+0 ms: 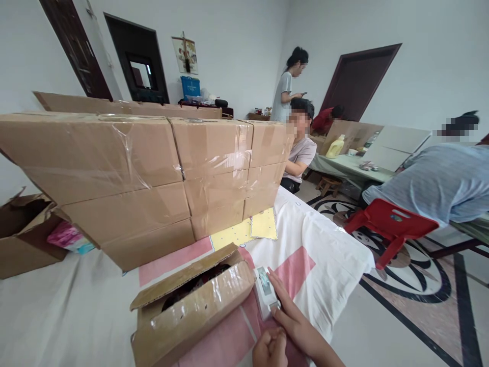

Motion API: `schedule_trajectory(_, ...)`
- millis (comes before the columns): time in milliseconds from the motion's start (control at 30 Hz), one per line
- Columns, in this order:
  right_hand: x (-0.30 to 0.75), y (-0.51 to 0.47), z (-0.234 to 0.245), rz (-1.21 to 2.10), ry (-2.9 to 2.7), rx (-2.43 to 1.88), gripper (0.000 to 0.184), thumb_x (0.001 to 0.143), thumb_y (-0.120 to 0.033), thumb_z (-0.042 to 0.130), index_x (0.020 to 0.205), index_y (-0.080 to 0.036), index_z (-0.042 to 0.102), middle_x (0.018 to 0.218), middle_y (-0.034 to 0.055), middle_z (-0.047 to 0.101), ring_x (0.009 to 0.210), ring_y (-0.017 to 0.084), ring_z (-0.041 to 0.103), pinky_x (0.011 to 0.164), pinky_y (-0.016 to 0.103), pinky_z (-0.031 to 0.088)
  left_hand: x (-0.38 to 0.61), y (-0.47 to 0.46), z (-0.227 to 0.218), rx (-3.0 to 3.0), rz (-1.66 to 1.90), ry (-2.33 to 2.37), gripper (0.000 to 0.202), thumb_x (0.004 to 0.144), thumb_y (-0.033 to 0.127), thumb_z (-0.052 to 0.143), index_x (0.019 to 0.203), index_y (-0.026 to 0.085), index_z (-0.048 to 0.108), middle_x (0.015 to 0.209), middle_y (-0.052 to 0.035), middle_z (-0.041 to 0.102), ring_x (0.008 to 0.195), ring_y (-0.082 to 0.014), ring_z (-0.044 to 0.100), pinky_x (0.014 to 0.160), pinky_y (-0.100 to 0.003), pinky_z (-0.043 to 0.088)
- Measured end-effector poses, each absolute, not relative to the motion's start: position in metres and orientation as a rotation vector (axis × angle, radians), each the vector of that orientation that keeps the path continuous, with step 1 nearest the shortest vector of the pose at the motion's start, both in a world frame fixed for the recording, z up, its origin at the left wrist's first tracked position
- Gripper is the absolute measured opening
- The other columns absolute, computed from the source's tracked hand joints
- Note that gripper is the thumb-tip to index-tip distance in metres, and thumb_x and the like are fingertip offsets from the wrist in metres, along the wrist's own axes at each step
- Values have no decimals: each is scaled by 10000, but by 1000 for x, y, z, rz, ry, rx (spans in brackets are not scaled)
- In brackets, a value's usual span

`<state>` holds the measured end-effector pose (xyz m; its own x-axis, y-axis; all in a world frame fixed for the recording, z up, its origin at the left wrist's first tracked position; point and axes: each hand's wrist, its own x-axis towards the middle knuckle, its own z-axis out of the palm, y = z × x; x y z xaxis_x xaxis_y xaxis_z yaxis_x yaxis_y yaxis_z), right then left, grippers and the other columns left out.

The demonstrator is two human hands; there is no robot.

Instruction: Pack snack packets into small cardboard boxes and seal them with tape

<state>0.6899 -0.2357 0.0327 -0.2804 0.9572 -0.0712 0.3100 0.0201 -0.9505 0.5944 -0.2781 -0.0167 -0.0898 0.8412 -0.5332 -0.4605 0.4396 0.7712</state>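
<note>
My right hand (pixel 292 316) is at the lower middle, its fingers along the right side of a small white box-shaped item (pixel 265 295) with a greenish label or window on top. The thumb presses at the item's near end. Close below it, my left hand (pixel 270 348) is curled up with bent fingers; what it holds, if anything, is hidden. Just left of the white item lies a long cardboard box (pixel 198 300) with its flap partly raised. Dark contents show through the gap, too shaded to name.
Taped cartons (pixel 145 188) form a wall across the table (pixel 317 285), which has a white and pink cloth. An opened carton (pixel 23 239) is at far left. Several people are beyond, one on a red chair (pixel 393 221) by another table (pixel 336 165) with a yellow bottle (pixel 336 146).
</note>
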Motion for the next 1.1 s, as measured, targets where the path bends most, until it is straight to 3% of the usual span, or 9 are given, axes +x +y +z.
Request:
schedule_trajectory(200, 693, -238, 27, 1249, -1658, -1295, 616, 1025, -390, 460, 1600, -404, 240, 1702, -66, 53, 1577, 196, -6, 1279, 459, -34, 597, -278, -18, 311, 1178, 1189, 547, 448, 643, 847, 503, 188, 549, 396, 103, 177, 393, -39, 148, 430, -209, 159)
schedule_trajectory(467, 696, -239, 23, 1260, -1635, -1282, 577, 1044, -385, 433, 1597, -400, 266, 1701, -71, 60, 1574, 181, -15, 1285, 424, -23, 596, -278, -22, 329, 1165, 1174, 558, 460, 632, 858, 494, 204, 502, 380, 91, 210, 367, -57, 219, 388, -201, 196)
schedule_trajectory(633, 696, -241, 24, 1247, -1674, -1295, 581, 1057, -409, 404, 1612, -359, 237, 1706, -41, 40, 1576, 179, -8, 1285, 414, -12, 599, -279, -19, 355, 1203, 1229, 561, 502, 620, 817, 506, 204, 441, 420, 106, 172, 409, -45, 161, 403, -180, 118)
schedule_trajectory(800, 695, -240, 25, 1236, -1662, -1289, 592, 1041, -379, 414, 1612, -325, 267, 1704, -2, 122, 1578, 188, 34, 1285, 410, -4, 601, -279, -17, 326, 1220, 1232, 552, 487, 605, 790, 510, 210, 405, 430, 125, 140, 413, -29, 116, 433, -175, 90)
schedule_trajectory(900, 692, -241, 26, 1150, -1575, -1262, 644, 989, -367, 505, 1595, -301, 299, 1672, 45, 227, 1555, 216, 160, 1274, 401, 135, 602, -279, -18, 311, 1230, 1223, 484, 503, 577, 771, 533, 203, 466, 415, 127, 148, 400, -33, 135, 434, -172, 94)
schedule_trajectory(967, 688, -245, 27, 1027, -1506, -1295, 542, 955, -390, 549, 1470, -243, 464, 1481, 111, 486, 1361, 254, 462, 1134, 387, 379, 601, -279, -18, 295, 1213, 1228, 443, 514, 568, 752, 550, 198, 512, 406, 129, 152, 392, -33, 140, 429, -168, 99)
schedule_trajectory(1000, 686, -248, 27, 972, -1466, -1338, 416, 951, -411, 547, 1313, -208, 571, 1274, 112, 610, 1153, 250, 581, 988, 364, 469, 601, -278, -18, 293, 1202, 1229, 433, 511, 562, 749, 550, 196, 521, 404, 130, 154, 387, -32, 142, 427, -166, 97)
schedule_trajectory(1033, 683, -251, 28, 935, -1431, -1390, 306, 949, -429, 535, 1109, -186, 628, 1037, 83, 654, 933, 227, 611, 834, 338, 493, 600, -278, -17, 294, 1191, 1227, 427, 504, 553, 752, 549, 195, 524, 401, 130, 158, 382, -30, 145, 425, -164, 95)
schedule_trajectory(1100, 679, -257, 29, 917, -1399, -1494, 308, 932, -443, 516, 770, -186, 565, 715, 17, 565, 679, 182, 524, 651, 303, 422, 597, -278, -16, 296, 1173, 1207, 421, 490, 534, 766, 553, 192, 529, 397, 126, 184, 370, -30, 168, 419, -162, 102)
